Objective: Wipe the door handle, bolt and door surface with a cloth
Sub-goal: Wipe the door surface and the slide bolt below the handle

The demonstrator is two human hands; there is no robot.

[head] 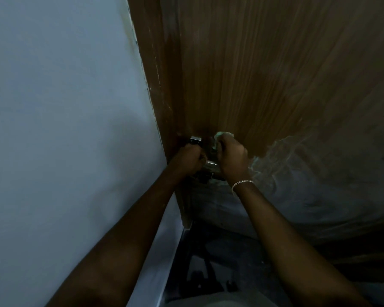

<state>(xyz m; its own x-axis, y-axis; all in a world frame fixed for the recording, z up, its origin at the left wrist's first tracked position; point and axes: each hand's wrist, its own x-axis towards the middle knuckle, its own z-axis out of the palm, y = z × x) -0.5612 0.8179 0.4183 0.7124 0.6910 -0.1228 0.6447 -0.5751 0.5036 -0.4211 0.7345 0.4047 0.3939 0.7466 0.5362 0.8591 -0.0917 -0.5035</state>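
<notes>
Right grip (232, 155) clutches cloth (223, 135) near door edge (192, 96).

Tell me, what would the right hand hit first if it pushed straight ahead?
Probably the wooden door, through the cloth bunched in the right hand; it looks close, though depth is hard to judge.
</notes>
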